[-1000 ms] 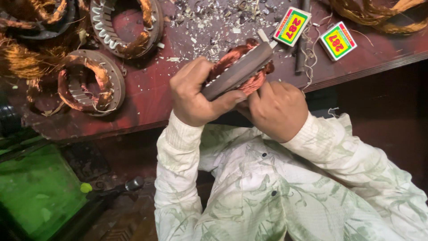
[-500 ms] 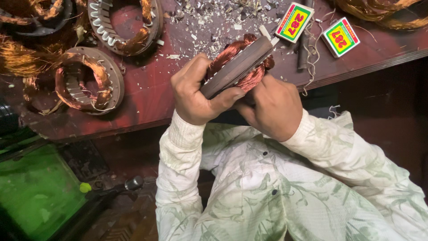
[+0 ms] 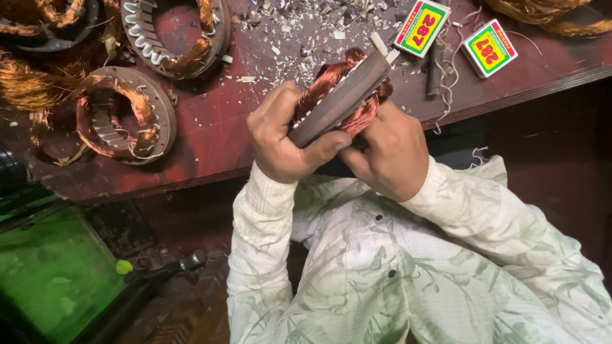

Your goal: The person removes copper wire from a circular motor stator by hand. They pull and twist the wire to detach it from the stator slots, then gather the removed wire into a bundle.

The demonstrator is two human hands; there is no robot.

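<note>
The stator ring (image 3: 341,99) with its copper windings is gripped edge-on in both hands above the red bench edge (image 3: 210,137) — left hand (image 3: 284,137) clamped around the rim, right hand (image 3: 389,153) pressed onto the coils — and has been raised slightly since a second ago, the grip unchanged

Both hands (image 3: 338,143) have lifted the stator (image 3: 341,95) slightly toward the bench (image 3: 210,137).
</note>
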